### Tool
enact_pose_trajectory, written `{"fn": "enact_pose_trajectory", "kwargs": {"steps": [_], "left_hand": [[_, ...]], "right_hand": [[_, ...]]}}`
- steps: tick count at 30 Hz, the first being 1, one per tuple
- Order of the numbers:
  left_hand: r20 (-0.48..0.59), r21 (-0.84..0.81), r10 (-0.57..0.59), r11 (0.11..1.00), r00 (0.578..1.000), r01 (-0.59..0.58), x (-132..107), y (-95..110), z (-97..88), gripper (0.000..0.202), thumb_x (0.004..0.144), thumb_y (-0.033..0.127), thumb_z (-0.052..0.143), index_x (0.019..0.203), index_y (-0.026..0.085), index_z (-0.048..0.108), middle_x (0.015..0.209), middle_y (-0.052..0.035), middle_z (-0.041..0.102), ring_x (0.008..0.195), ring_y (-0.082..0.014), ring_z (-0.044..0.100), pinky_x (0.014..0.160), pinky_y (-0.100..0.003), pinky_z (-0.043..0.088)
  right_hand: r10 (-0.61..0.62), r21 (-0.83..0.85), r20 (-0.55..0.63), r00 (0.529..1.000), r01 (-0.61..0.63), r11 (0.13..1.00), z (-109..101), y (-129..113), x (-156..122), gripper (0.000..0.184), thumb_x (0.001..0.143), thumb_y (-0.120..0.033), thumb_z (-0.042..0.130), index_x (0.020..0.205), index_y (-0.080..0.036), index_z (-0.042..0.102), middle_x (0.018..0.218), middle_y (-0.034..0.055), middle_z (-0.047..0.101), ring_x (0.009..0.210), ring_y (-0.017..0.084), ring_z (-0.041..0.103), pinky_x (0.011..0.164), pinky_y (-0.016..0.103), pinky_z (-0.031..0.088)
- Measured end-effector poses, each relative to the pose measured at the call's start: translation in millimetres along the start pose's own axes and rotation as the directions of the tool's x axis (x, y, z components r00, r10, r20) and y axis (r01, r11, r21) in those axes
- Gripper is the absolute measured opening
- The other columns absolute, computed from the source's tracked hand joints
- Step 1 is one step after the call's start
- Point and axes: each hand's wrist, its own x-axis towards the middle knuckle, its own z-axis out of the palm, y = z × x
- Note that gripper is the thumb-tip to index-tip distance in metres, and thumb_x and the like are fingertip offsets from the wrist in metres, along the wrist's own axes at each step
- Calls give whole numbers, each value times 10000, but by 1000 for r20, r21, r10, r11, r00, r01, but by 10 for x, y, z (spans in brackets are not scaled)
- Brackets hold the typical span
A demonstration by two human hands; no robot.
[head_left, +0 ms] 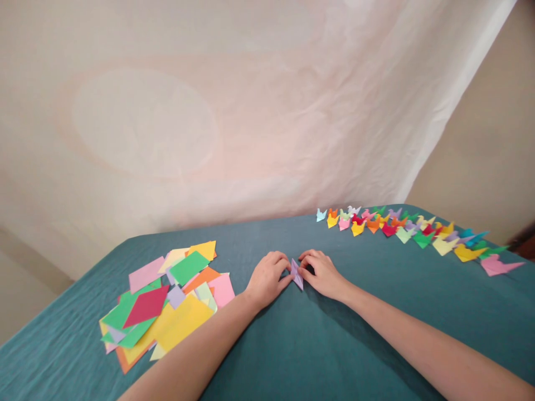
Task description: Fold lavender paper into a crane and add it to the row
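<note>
A small folded lilac paper piece lies on the teal tablecloth between my two hands. My left hand has its fingers curled and pinches the piece's left side. My right hand does the same from the right, fingers bent and pressed on the paper. Both forearms reach in from the bottom edge of the view.
A loose heap of coloured paper squares lies to the left of my hands. Several finished folded paper figures stand in rows at the back right. A pale cloth backdrop hangs behind the table.
</note>
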Motion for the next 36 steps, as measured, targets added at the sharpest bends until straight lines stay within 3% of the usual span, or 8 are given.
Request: {"fn": "enact_pose_trajectory", "kwargs": {"steps": [4,12,26,36], "left_hand": [[49,79,82,993,995,-86,7,25,-41,179,891,283,469,939,212,627,997,-57,563,958,-193,494,843,-343,411],[98,151,141,976,985,-154,2,16,-38,219,910,283,443,965,222,646,1002,-53,589,1005,-195,473,854,-339,394],[137,159,143,974,980,-164,17,26,-47,250,921,325,419,985,215,634,966,-55,599,1023,-196,477,877,-339,385],[123,174,114,975,986,-135,-1,26,-46,267,907,373,439,1045,233,619,1023,-64,582,1059,-210,461,897,-358,383]], "right_hand": [[8,-34,6,1000,-7,999,7,-14,-8,114,826,-274,539,761,-201,597,1034,42,573,984,196,486,839,344,348],[8,-74,0,1000,-8,997,24,-23,-26,75,822,-247,524,791,-193,566,1051,58,553,1010,210,469,852,352,344],[-31,-110,-3,1000,30,993,29,-51,-59,70,834,-214,502,886,-199,546,1063,63,546,1023,214,459,862,359,340],[-121,-131,15,993,122,984,1,-77,-79,233,885,-238,459,1063,-257,607,1110,66,554,1040,218,462,866,371,361]]}}
